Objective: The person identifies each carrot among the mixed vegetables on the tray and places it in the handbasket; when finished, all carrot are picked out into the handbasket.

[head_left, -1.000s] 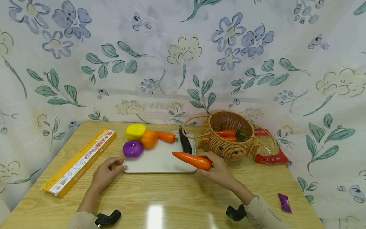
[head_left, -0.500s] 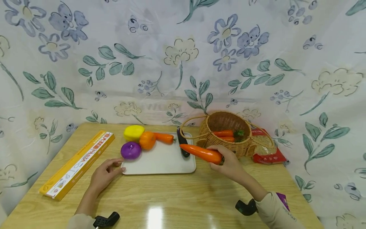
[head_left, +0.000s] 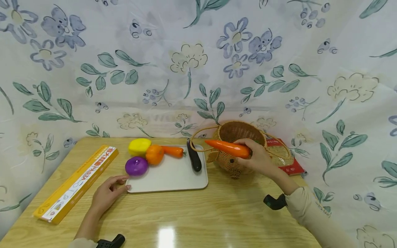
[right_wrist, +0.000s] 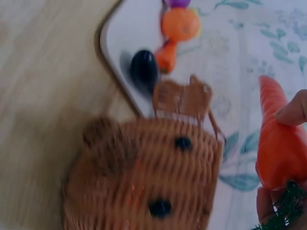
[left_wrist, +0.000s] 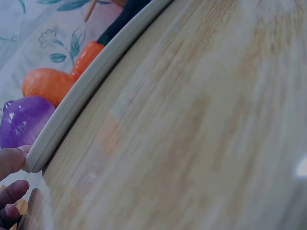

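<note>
My right hand (head_left: 255,156) grips an orange carrot (head_left: 231,148) at its thick end, its tip pointing left. In the head view it overlaps the wicker basket (head_left: 227,163), which has an animal face; in the right wrist view the carrot's green leaves (right_wrist: 288,206) show. My left hand (head_left: 107,194) touches the near left corner of a white tray (head_left: 170,181) with relaxed fingers. On the tray lie a black eggplant (head_left: 194,158) and another carrot (head_left: 173,151). A purple onion (head_left: 136,166), an orange pumpkin (head_left: 154,154) and a yellow fruit (head_left: 139,147) cluster at its left end.
A long yellow pasta box (head_left: 77,182) lies on the table at left. Behind the basket rests a red bag (head_left: 293,168) with a see-through window. The basket's looped handle (head_left: 198,129) reaches over toward the tray. A patterned cloth (head_left: 139,86) hangs behind the table.
My right hand has carried the carrot up and right from above the tray's front right corner to the basket. My left hand stays at the tray corner. The head view has shifted slightly.
</note>
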Demonstrator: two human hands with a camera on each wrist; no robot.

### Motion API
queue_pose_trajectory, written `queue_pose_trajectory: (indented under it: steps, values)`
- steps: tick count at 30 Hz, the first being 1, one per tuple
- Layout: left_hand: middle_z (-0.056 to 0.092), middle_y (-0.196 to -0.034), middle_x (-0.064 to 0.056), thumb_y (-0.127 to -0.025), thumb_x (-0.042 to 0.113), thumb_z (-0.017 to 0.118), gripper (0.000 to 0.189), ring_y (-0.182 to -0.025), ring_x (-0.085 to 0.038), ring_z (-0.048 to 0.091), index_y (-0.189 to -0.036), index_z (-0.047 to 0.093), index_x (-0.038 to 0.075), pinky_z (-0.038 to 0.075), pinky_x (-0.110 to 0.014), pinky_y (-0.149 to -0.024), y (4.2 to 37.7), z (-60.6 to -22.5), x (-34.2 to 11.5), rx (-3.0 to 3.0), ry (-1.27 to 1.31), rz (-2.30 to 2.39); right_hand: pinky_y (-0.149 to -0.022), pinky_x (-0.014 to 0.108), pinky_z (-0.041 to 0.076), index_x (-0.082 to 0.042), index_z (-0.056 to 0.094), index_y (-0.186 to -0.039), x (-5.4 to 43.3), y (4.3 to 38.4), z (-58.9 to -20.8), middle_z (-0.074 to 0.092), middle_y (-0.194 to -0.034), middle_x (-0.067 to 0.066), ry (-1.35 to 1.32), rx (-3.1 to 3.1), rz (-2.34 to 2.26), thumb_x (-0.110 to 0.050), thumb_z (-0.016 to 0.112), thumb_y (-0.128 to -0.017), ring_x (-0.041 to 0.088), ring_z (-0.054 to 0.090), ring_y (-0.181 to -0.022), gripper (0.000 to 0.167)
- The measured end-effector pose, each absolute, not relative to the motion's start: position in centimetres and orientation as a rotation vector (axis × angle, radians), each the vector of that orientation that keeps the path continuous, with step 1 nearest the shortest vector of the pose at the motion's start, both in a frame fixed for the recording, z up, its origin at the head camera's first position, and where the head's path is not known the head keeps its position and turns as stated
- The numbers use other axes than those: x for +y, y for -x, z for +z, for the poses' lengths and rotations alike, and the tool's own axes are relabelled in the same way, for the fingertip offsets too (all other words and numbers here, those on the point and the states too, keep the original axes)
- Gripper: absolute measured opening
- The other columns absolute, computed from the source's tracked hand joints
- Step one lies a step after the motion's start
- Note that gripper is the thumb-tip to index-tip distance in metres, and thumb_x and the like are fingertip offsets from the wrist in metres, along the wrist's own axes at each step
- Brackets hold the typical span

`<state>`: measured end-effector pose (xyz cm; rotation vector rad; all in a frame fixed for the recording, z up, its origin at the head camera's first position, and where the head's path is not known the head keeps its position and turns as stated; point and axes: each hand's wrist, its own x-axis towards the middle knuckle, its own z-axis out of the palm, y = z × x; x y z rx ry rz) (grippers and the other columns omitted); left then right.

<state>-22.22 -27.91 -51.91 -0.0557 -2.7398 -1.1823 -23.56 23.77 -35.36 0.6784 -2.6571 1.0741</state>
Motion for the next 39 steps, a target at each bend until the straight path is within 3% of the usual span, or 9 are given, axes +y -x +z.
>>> queue_pose_trajectory:
  steps: [9, 16, 24, 39]
  values:
    - [0.062, -0.105, -0.003, -0.090, 0.041, 0.072, 0.041, -0.068, -0.006, 0.045, -0.123, 0.069, 0.018, 0.034, -0.026, -0.060, 22.2, -51.9, -27.8, -2.736, 0.055, -1.182, -0.075, 0.037, 0.046, -0.008, 0.059, -0.127, 26.6, 25.8, -32.7, 0.061, -0.113, 0.015, -0.562, -2.808, 0.977, -0.005, 0.071, -0.085, 0.027, 0.055, -0.088, 0.044]
    - [0.063, -0.105, -0.003, -0.089, 0.040, 0.073, 0.041, -0.068, -0.005, 0.045, -0.123, 0.069, 0.018, 0.034, -0.025, -0.060, 22.1, -51.8, -27.7, -2.734, 0.044, -1.178, -0.079, 0.039, 0.045, -0.014, 0.061, -0.119, 27.4, 27.6, -32.1, 0.065, -0.110, 0.005, -0.562, -2.884, 0.784, -0.013, 0.073, -0.081, 0.024, 0.057, -0.090, 0.040]
    - [0.064, -0.105, -0.003, -0.089, 0.042, 0.073, 0.043, -0.070, -0.005, 0.045, -0.124, 0.068, 0.019, 0.034, -0.025, -0.062, 22.1, -51.7, -27.6, -2.751, 0.025, -1.170, -0.078, 0.041, 0.042, -0.007, 0.061, -0.123, 29.0, 29.6, -31.1, 0.062, -0.117, 0.016, -0.545, -2.927, 0.667, -0.010, 0.074, -0.078, 0.029, 0.054, -0.090, 0.047]
    - [0.063, -0.103, -0.002, -0.089, 0.040, 0.074, 0.041, -0.068, -0.005, 0.045, -0.122, 0.069, 0.018, 0.034, -0.025, -0.060, 22.2, -51.8, -27.7, -2.738, 0.042, -1.182, -0.067, 0.033, 0.045, -0.005, 0.060, -0.124, 29.2, 33.3, -29.8, 0.060, -0.108, 0.016, -0.516, -3.124, 0.731, -0.009, 0.070, -0.083, 0.024, 0.053, -0.079, 0.043]
